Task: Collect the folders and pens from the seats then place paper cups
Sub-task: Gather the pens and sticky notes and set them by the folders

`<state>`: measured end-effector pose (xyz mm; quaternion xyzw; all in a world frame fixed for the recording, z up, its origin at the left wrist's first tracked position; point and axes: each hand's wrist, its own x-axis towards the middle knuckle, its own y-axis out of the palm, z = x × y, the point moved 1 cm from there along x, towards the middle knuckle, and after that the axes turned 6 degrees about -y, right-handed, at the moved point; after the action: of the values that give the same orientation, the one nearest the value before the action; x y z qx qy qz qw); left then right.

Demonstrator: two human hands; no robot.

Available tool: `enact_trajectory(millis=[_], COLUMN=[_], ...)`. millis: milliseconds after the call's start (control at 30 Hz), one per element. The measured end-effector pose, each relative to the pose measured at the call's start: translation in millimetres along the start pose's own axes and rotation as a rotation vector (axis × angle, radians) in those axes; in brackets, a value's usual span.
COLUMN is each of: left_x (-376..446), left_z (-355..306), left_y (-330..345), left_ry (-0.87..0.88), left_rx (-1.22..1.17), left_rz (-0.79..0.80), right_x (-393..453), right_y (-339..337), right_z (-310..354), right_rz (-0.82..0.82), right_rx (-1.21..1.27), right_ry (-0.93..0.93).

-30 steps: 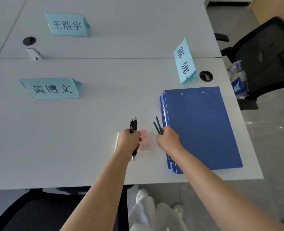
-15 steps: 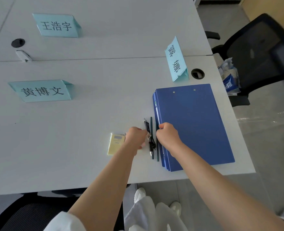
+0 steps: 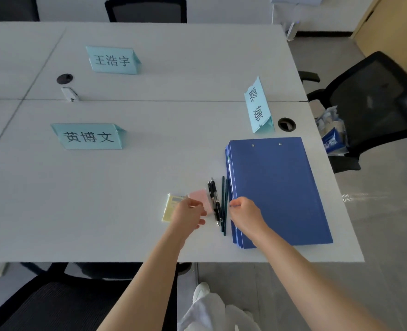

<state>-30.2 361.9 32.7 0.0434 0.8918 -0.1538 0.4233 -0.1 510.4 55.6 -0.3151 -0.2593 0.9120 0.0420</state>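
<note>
White bench (image 3: 149,177): several tops joined, seams running across and lengthwise.

Folders (image 3: 279,189): blue, stacked flat near the right edge, toward the front right corner; two rivets show at the far end of the top one.

Pens (image 3: 219,204): two black click pens and two thin dark ones, lying side by side on the bench just left of the folder stack, parallel to its long edge.

Pink note pad (image 3: 201,199): flat, just left of the pens, partly under the left hand.

Yellow note pad (image 3: 170,209): flat, left of the pink one, its near right part hidden by the hand.

Left hand (image 3: 189,217): over the two pads, fingers loosely curled; whether it grips anything cannot be told.

Right hand (image 3: 246,215): at the left edge of the folder stack, fingers bent and tips pinched at the stack's edge (the grip itself is hidden, so hold cannot be told).

Name cards: three pale blue tents, one left of centre (image 3: 90,136), one on the far top (image 3: 113,60), one turned sideways beyond the folders (image 3: 259,108).

Cable holes: two round, one by the sideways card (image 3: 286,124), one on the far top (image 3: 64,78).

Black chair (image 3: 374,101): off the right edge, a plastic-wrapped pack (image 3: 332,132) on its seat (contents unclear).
</note>
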Motion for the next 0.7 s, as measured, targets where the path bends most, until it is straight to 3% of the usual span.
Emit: enact_trajectory(millis=[167,700], left_x=[-41,-224], left_z=[32,150], left_y=[-8,41], left_ry=[0.047,0.142], left_rx=[-0.094,-0.353], left_rz=[-0.073,-0.423], right_x=[-30,-167], right_y=[-4,-35], right_z=[-20,-83], right_rz=[0.091,0.244], right_rx=[0.002,-0.031], right_ry=[-0.032,-0.37])
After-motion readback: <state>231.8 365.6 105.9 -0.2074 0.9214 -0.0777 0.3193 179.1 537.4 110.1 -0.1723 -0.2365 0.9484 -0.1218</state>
